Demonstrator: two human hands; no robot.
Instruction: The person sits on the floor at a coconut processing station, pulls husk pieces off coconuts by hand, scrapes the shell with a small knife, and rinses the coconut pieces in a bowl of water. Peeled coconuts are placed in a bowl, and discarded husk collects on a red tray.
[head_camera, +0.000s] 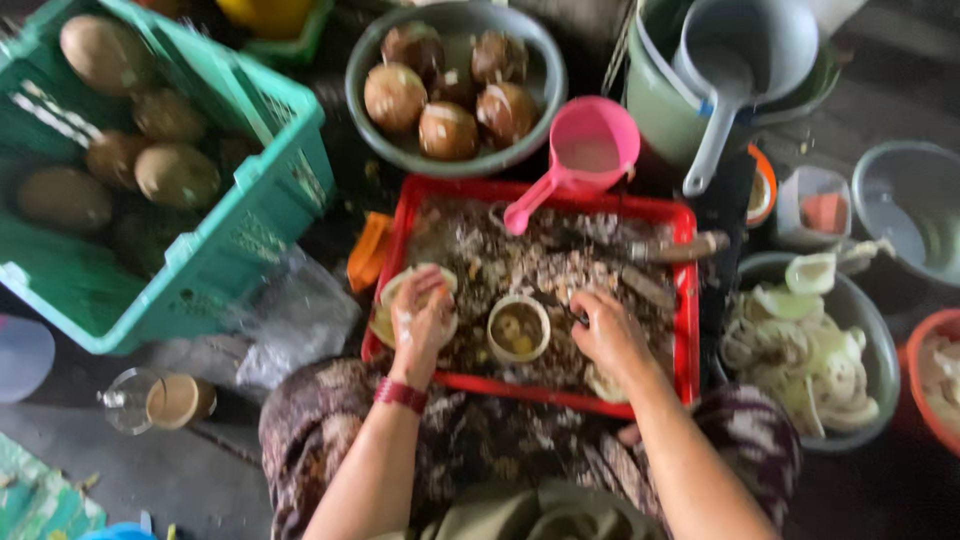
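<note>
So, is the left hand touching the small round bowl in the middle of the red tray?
Apart. The head view shows the left hand resting on a pale coconut piece, with a strip of scrap-covered red tray between it and the small bowl.

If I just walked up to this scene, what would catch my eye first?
Likely the red tray in the middle, heaped with husk scraps, where the left hand grips a pale coconut piece and the right hand rests beside a small shell cup. A pink scoop sits just above it.
</note>
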